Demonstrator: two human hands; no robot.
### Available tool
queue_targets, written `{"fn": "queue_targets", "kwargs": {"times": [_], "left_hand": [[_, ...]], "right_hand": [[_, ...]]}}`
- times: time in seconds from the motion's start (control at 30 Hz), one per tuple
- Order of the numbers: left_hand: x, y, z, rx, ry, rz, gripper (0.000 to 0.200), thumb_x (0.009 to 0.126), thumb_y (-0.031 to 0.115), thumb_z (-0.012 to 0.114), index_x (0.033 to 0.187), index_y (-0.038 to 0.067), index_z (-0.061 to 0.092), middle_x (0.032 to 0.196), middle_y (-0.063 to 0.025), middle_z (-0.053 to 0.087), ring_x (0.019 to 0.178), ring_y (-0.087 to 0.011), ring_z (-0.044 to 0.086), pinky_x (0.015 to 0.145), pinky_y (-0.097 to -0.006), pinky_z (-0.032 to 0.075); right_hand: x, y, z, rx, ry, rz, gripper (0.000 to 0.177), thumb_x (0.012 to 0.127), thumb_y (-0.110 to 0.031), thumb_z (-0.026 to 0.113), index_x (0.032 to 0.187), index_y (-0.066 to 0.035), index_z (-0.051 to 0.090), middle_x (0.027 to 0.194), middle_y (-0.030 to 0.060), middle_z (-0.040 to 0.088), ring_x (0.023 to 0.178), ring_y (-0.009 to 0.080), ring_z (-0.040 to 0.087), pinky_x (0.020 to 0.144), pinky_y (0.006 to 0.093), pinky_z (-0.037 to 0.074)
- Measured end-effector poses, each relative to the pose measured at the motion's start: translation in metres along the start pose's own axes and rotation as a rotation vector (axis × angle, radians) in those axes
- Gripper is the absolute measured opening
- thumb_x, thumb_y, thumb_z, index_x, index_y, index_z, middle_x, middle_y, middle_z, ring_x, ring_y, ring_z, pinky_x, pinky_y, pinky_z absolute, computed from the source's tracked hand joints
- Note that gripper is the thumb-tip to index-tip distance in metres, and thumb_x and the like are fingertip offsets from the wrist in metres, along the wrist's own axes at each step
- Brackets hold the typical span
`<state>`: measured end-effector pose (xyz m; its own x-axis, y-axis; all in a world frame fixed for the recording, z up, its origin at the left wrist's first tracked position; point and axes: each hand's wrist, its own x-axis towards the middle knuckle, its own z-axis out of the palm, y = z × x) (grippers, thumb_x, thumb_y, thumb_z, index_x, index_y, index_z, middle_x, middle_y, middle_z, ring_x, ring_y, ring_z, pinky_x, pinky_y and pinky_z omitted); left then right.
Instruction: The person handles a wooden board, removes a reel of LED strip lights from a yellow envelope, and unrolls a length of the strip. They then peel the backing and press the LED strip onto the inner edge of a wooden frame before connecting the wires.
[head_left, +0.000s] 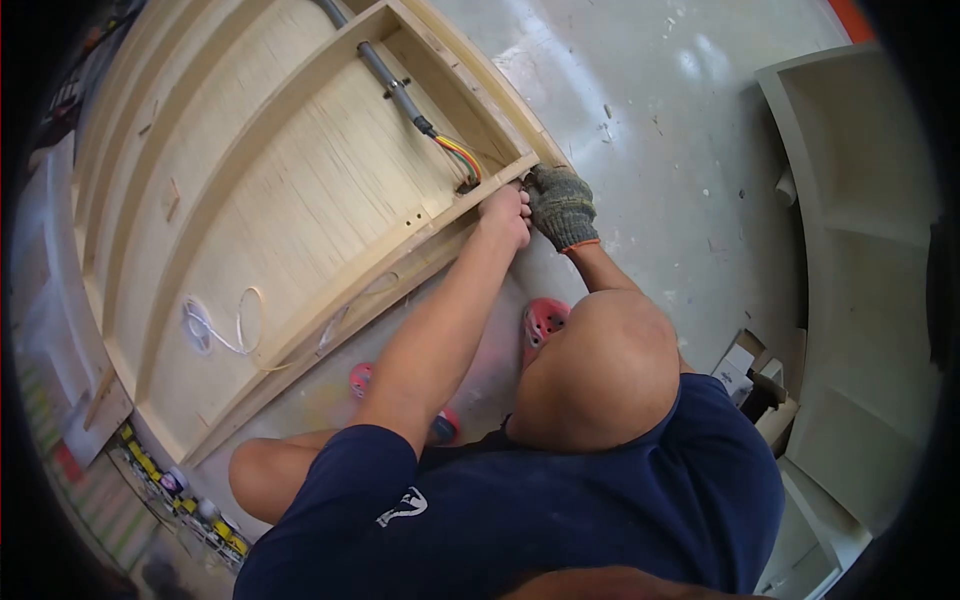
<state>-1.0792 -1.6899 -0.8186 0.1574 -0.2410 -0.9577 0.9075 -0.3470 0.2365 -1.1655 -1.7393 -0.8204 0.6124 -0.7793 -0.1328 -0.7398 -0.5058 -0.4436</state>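
My bare left hand (pixel 507 212) is at the outer side of a curved wooden frame (pixel 390 255), just below its corner, with the fingers curled closed. My right hand (pixel 563 207), in a grey knit glove with an orange cuff, is beside it at the same corner, its fingers bent inward. What the fingertips of both hands hold is hidden. Inside the frame, a grey conduit pipe (pixel 395 88) ends in a bundle of coloured wires (pixel 458 152). These wires run into a dark hole in the frame's side, close to my left hand.
A coil of thin white cord (pixel 200 325) lies on the frame's panel. At right stands a pale shelf-like structure (pixel 865 250), with cardboard boxes (pixel 770 390) near its base. Yellow-and-black items (pixel 180 490) line the lower left. Small debris dots the concrete floor (pixel 660 130).
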Motion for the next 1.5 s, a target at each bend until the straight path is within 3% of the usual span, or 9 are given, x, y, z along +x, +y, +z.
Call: {"fn": "queue_targets", "kwargs": {"times": [0.3, 0.63, 0.73, 0.87, 1.0, 1.17, 1.5], "left_hand": [[0.006, 0.001, -0.005, -0.021, -0.044, -0.019, 0.026, 0.094, 0.022, 0.052, 0.069, 0.021, 0.047, 0.056, 0.0068, 0.042, 0.042, -0.0085, 0.031, 0.042, -0.0278, 0.024], [-0.001, 0.000, 0.000, -0.030, 0.004, 0.021, 0.019, 0.090, 0.007, 0.043, 0.075, 0.018, 0.048, 0.060, 0.0051, 0.043, 0.045, -0.0085, 0.033, 0.045, -0.0271, 0.026], [-0.001, -0.001, 0.000, -0.032, 0.029, 0.037, 0.021, 0.087, 0.003, 0.042, 0.073, 0.018, 0.048, 0.060, 0.0057, 0.041, 0.046, -0.0082, 0.033, 0.045, -0.0263, 0.026], [0.000, -0.001, -0.001, -0.037, 0.005, 0.035, 0.021, 0.086, 0.002, 0.042, 0.074, 0.017, 0.049, 0.060, 0.0055, 0.041, 0.045, -0.0084, 0.033, 0.044, -0.0265, 0.026], [-0.007, -0.002, 0.000, -0.121, 0.032, 0.018, 0.021, 0.089, 0.004, 0.045, 0.074, 0.018, 0.048, 0.060, 0.0061, 0.041, 0.045, -0.0080, 0.033, 0.044, -0.0263, 0.025], [-0.002, 0.000, -0.001, -0.085, -0.007, 0.010, 0.021, 0.094, 0.014, 0.050, 0.073, 0.019, 0.047, 0.060, 0.0063, 0.041, 0.046, -0.0076, 0.032, 0.044, -0.0266, 0.026], [0.005, -0.003, -0.003, -0.072, 0.020, -0.019, 0.022, 0.093, 0.012, 0.046, 0.072, 0.018, 0.047, 0.060, 0.0059, 0.041, 0.045, -0.0081, 0.031, 0.043, -0.0269, 0.025]], "right_hand": [[0.005, -0.005, -0.001, -0.027, -0.121, 0.107, 0.025, 0.073, -0.025, 0.067, 0.095, -0.012, 0.070, 0.088, 0.0139, 0.068, 0.088, 0.0316, 0.065, 0.075, 0.0435, 0.051], [0.006, -0.003, -0.016, -0.022, -0.168, -0.095, 0.025, 0.075, -0.027, 0.065, 0.094, -0.011, 0.069, 0.088, 0.0159, 0.069, 0.085, 0.0339, 0.065, 0.075, 0.0444, 0.052], [0.003, -0.001, -0.016, -0.053, -0.195, -0.071, 0.025, 0.078, -0.027, 0.062, 0.095, -0.010, 0.068, 0.088, 0.0163, 0.068, 0.085, 0.0354, 0.064, 0.077, 0.0455, 0.051], [0.000, 0.004, -0.005, 0.030, -0.071, 0.007, 0.024, 0.079, -0.029, 0.061, 0.093, -0.011, 0.068, 0.086, 0.0173, 0.068, 0.085, 0.0371, 0.064, 0.077, 0.0462, 0.051], [0.001, -0.001, -0.013, 0.154, -0.101, 0.048, 0.023, 0.080, -0.030, 0.061, 0.086, -0.010, 0.069, 0.084, 0.0175, 0.067, 0.082, 0.0370, 0.064, 0.075, 0.0462, 0.051], [0.005, -0.007, -0.014, 0.066, -0.112, 0.086, 0.024, 0.080, -0.031, 0.060, 0.086, -0.010, 0.070, 0.086, 0.0168, 0.068, 0.083, 0.0361, 0.065, 0.075, 0.0456, 0.051], [0.014, -0.011, -0.020, 0.010, -0.256, 0.093, 0.029, 0.077, -0.034, 0.062, 0.091, -0.010, 0.072, 0.089, 0.0168, 0.069, 0.084, 0.0358, 0.065, 0.074, 0.0454, 0.051]]}}
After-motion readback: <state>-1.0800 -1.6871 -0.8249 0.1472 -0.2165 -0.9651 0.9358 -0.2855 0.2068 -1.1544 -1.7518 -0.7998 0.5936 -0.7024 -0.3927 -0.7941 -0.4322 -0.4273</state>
